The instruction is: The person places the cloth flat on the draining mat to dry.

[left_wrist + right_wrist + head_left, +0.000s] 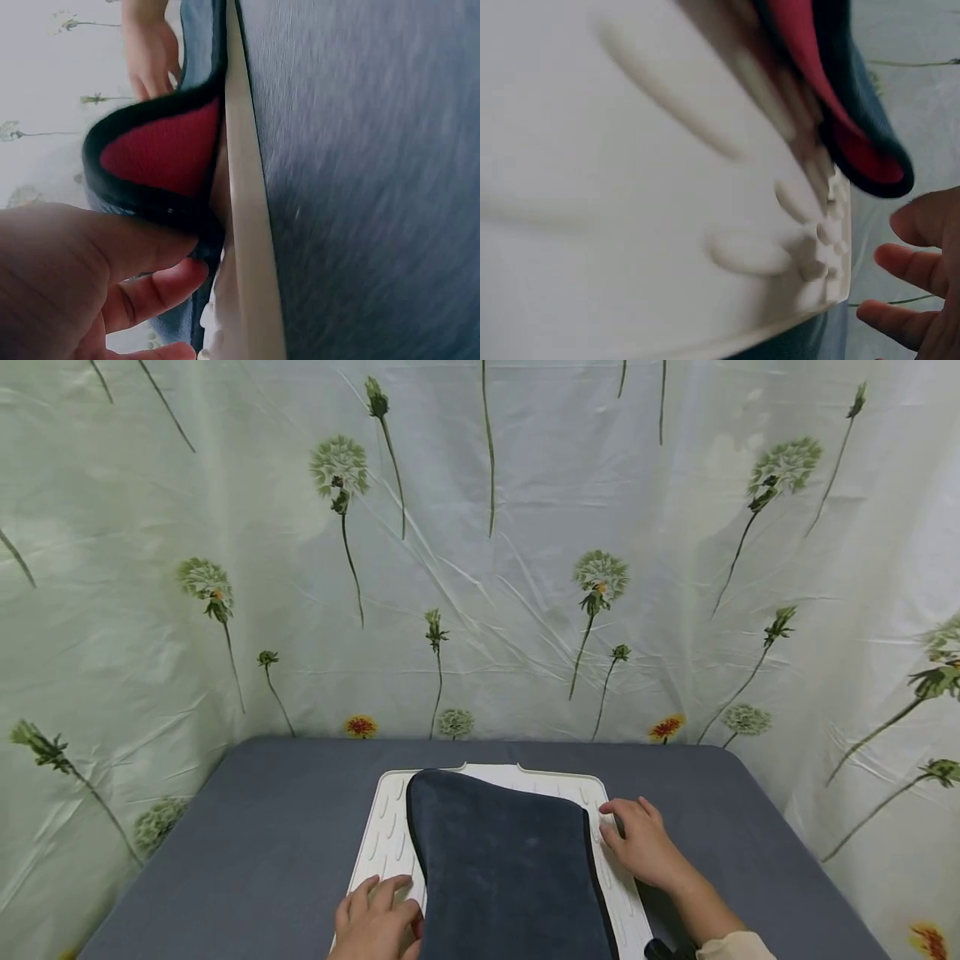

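Caught the dark blue cloth [517, 877] draped over the white tray [387, 831], on the grey bench [225, 843], running out of the head view at the near end. Didn't look flat, either: saw the edge curled up beside the left hand [375, 922] with the red underside showing, and a raised bit by the right hand [641, 847] too, clear of the ridges. On the left, found the thumb against the black edging and the fingers [161, 294] bent close by, but honestly couldn't tell if actually pinching or just touching. On the right, saw the fingers spread and loose, grasping nothing, just beside the far right corner. Guessed at the straightening step, with the cloth roughly placed but not yet smoothed; could've read as the start of a lift, to be fair. Next, would've called for taking hold at the far right corner or pressing down there, while steadying the near left edge. Would've watched the tray too, in case of dragging it along.
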A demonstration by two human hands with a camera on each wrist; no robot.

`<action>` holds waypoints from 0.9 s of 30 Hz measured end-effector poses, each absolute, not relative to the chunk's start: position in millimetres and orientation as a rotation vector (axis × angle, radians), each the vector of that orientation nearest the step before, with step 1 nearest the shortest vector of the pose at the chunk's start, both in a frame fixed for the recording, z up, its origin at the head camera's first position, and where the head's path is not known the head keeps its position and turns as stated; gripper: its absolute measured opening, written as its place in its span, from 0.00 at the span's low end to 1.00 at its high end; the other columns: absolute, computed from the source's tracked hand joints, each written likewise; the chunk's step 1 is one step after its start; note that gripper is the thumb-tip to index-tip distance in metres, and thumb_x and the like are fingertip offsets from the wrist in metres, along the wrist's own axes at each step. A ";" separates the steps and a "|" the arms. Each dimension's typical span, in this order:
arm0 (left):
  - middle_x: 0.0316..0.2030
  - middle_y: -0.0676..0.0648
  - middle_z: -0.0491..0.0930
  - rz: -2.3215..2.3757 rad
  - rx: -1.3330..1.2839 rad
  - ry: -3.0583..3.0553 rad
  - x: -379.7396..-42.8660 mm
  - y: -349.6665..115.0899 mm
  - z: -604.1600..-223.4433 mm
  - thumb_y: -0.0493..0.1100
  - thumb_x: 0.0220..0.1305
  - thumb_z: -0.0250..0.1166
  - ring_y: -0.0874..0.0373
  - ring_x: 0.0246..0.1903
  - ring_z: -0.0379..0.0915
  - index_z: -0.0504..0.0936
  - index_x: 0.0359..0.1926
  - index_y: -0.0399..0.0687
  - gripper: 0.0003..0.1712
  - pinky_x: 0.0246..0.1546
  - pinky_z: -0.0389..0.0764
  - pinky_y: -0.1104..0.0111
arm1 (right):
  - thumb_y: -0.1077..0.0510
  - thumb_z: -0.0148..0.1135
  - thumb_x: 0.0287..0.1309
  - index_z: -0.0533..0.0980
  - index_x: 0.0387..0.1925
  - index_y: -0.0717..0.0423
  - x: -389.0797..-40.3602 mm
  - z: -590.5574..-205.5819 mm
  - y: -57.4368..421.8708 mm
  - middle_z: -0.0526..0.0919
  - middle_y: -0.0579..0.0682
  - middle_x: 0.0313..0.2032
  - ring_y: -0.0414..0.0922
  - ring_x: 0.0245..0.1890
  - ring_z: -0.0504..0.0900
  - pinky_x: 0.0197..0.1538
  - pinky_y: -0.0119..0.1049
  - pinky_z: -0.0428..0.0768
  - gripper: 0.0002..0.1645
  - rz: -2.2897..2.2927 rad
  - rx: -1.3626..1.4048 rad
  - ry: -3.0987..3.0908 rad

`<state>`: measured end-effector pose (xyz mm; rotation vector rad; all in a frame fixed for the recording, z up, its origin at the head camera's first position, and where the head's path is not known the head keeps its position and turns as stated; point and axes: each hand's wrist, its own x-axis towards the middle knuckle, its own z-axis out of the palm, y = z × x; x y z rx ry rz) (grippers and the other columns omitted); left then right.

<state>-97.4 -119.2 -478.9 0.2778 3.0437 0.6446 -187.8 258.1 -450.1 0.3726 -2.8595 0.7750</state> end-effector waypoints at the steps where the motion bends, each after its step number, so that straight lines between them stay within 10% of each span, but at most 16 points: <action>1: 0.57 0.42 0.78 0.643 0.265 3.049 -95.0 -118.2 -480.8 0.46 0.48 0.79 0.26 0.61 0.64 0.74 0.20 0.67 0.18 0.55 0.60 0.22 | 0.64 0.63 0.65 0.80 0.48 0.62 -192.7 -449.4 258.2 0.85 0.61 0.51 0.63 0.58 0.80 0.71 0.66 0.55 0.11 0.774 0.376 -2.861; 10: 0.52 0.49 0.81 0.618 0.206 3.295 -70.2 -100.1 -503.0 0.47 0.46 0.75 0.30 0.58 0.69 0.74 0.20 0.67 0.15 0.54 0.67 0.29 | 0.70 0.55 0.66 0.82 0.47 0.58 -228.8 -453.2 263.3 0.85 0.61 0.53 0.65 0.61 0.78 0.72 0.67 0.52 0.14 0.814 0.475 -2.945; 27: 0.50 0.52 0.81 0.601 0.352 3.435 -60.8 -97.4 -499.5 0.45 0.43 0.76 0.31 0.59 0.69 0.72 0.18 0.68 0.18 0.52 0.69 0.30 | 0.58 0.74 0.52 0.86 0.48 0.56 -231.3 -461.7 243.4 0.71 0.67 0.68 0.77 0.74 0.51 0.70 0.77 0.49 0.19 0.815 0.576 -2.995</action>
